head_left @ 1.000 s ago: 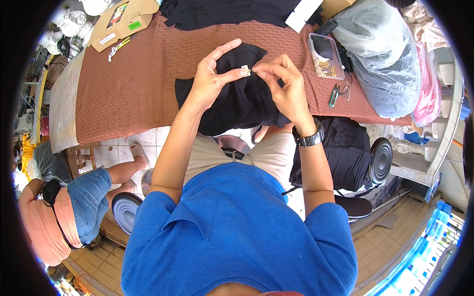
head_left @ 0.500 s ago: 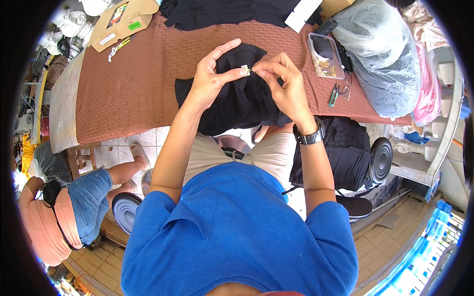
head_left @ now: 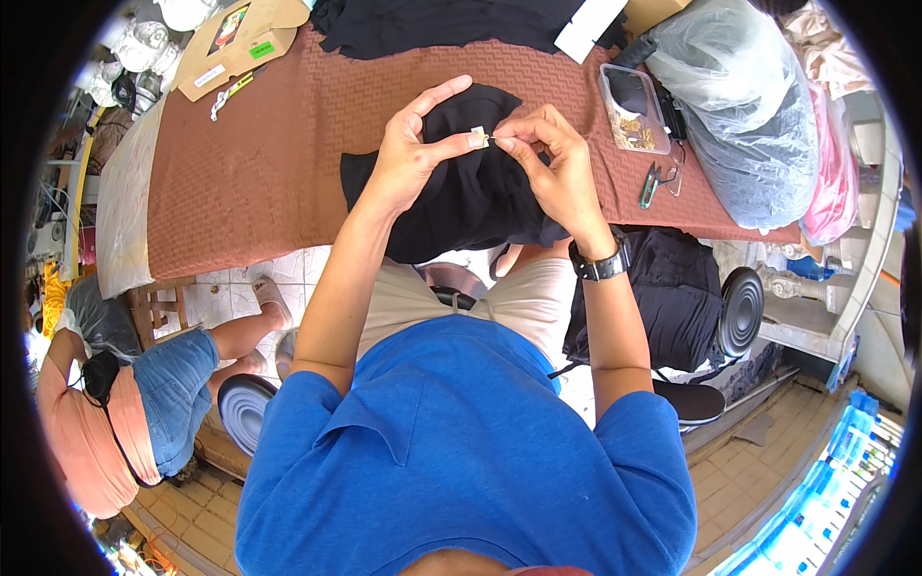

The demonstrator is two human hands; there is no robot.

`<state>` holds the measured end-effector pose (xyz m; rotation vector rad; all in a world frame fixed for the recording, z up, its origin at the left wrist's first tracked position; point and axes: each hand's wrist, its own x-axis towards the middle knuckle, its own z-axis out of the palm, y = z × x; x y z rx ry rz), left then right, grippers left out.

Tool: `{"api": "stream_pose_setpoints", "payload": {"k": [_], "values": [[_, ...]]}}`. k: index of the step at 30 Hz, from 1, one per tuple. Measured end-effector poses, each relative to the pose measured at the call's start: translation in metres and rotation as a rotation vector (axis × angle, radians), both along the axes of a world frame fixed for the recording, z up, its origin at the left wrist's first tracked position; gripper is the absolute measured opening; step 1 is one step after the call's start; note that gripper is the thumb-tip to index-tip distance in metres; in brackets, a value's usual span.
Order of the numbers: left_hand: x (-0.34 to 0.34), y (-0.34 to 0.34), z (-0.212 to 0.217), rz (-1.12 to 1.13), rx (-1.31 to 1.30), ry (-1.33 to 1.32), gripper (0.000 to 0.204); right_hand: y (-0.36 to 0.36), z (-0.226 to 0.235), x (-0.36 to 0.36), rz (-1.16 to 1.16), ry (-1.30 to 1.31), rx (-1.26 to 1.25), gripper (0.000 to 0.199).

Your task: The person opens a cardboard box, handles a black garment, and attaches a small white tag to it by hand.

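A black garment [head_left: 461, 197] lies bunched over the near edge of the table and my lap. My left hand [head_left: 411, 144] is closed on its upper part, with the thumb beside a small white label [head_left: 477, 137] and the index finger stretched out. Right next to the label, my right hand [head_left: 547, 158] pinches a tiny gold-coloured, pin-like piece [head_left: 488, 139] between thumb and index finger. It is too small to make out fully. My fingertips nearly meet over the black cloth.
A brown cloth covers the table [head_left: 259, 163]. To the right are a clear plastic box [head_left: 634, 134] of small gold pieces, green thread snips [head_left: 649, 187] and a large plastic bag [head_left: 759, 125]. A cardboard box [head_left: 235, 43] and cutter [head_left: 233, 91] lie far left. Another person [head_left: 106, 422] is at left.
My right fingertips have shifted very slightly at the gold piece beside the label. My left hand stays in place. The other person's arm at left has moved a little.
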<state>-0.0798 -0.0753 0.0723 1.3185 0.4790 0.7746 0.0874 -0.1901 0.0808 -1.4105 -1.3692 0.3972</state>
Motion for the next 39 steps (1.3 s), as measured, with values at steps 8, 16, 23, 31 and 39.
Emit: {"api": "stream_pose_setpoints", "payload": {"k": [8,16,23,31,39], "values": [[-0.002,0.000,0.005,-0.048,-0.112,-0.024,0.066,0.005,-0.018,0.001,-0.027,0.318,-0.029,0.010],[0.004,-0.002,-0.004,0.099,0.155,0.069,0.064,-0.005,0.002,-0.026,-0.151,0.249,-0.105,0.012],[0.007,-0.006,-0.001,0.149,0.330,0.209,0.066,0.004,-0.001,-0.024,-0.168,-0.387,0.136,0.006],[0.003,0.000,-0.007,0.217,0.354,0.331,0.067,-0.021,0.090,-0.015,-0.009,0.146,0.550,0.007],[0.005,0.005,-0.019,0.251,0.403,0.301,0.066,-0.122,0.180,0.032,0.259,0.337,0.895,0.009]]}}
